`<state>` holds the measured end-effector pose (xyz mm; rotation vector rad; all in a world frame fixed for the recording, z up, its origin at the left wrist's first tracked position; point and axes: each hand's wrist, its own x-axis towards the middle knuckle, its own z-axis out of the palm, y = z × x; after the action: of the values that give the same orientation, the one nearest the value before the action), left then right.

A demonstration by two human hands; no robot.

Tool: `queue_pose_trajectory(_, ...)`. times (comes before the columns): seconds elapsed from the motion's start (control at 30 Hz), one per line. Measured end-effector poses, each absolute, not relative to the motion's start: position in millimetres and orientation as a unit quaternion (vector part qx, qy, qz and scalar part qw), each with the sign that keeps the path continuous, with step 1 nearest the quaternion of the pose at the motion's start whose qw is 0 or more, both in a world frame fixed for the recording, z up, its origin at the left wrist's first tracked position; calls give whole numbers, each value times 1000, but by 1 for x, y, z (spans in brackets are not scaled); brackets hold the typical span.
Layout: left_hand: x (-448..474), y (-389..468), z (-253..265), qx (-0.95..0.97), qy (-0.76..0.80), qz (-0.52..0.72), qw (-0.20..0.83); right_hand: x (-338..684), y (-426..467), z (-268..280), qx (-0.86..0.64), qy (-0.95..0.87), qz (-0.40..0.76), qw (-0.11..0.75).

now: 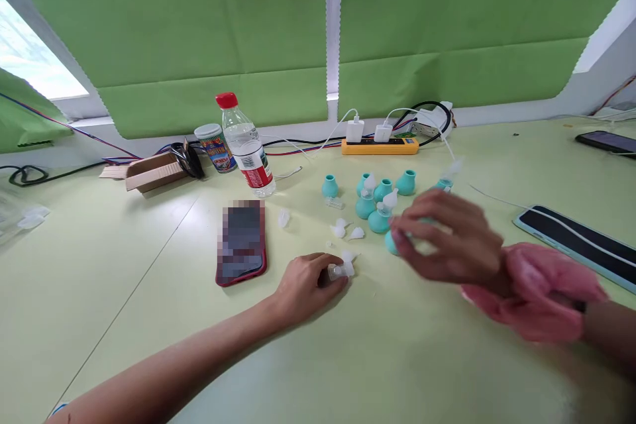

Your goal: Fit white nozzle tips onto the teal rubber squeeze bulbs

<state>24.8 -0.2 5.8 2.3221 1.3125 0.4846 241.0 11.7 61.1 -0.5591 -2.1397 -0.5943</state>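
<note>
My left hand [305,283] rests on the pale green table [149,318] and pinches a small clear plastic piece [342,271] between its fingertips. My right hand [450,236], blurred by motion, is closed around a teal rubber bulb [391,242] just above the table. Several more teal bulbs [378,197] stand in a cluster behind it, some with clear tips fitted. Loose clear plastic tips [346,230] lie between the two hands.
A red-cased phone [241,242] lies left of my left hand. Behind stand a water bottle [246,147], a small jar [214,148], a cardboard box [152,171] and a yellow power strip [380,144]. Two more phones [576,238] lie at the right. A pink cloth [534,288] wraps my right wrist.
</note>
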Motion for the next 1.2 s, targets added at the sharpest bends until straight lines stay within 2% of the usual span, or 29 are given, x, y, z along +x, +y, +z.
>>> queue_pose_trajectory(0.07,25,0,5,842,470,169,203,256,21,82,-294,-819,-248,426)
queue_pose_trajectory(0.13,25,0,4,846,468,165,194,272,37,100,-373,-809,-212,401)
queue_pose_trajectory(0.23,25,0,3,842,476,163,196,292,69,121,-478,-826,-101,280)
queue_pose_trajectory(0.33,24,-1,6,830,482,177,216,304,106,125,-524,-846,-64,79)
queue_pose_trajectory(0.4,23,-2,8,821,485,201,223,308,128,117,-529,-847,-47,-18)
queue_pose_trajectory(0.47,22,-2,8,816,478,236,223,311,145,102,-535,-839,-24,-96)
queue_pose_trajectory(0.53,21,-1,7,815,462,269,224,314,157,86,-519,-845,1,-127)
queue_pose_trajectory(0.6,20,-1,5,816,447,293,222,317,165,77,-490,-864,4,-111)
queue_pose_trajectory(0.7,20,0,3,814,441,307,220,321,165,83,-456,-889,-15,-35)
queue_pose_trajectory(0.8,19,0,2,807,442,317,227,317,138,113,-442,-889,-53,103)
queue_pose_trajectory(0.93,19,-1,3,790,456,330,241,285,56,144,-418,-820,-158,358)
queue_pose_trajectory(0.97,19,-2,3,786,459,334,245,273,34,142,-392,-821,-170,379)
queue_pose_trajectory(1.0,19,-2,3,782,462,338,248,261,15,135,-349,-839,-171,382)
queue_pose_trajectory(1.07,19,-2,3,776,461,349,253,238,-13,107,-220,-915,-108,320)
queue_pose_trajectory(1.13,19,-2,3,767,459,366,258,219,-25,70,-193,-960,-20,200)
queue_pose_trajectory(1.2,20,-2,2,756,459,387,260,207,-27,34,-201,-955,102,194)
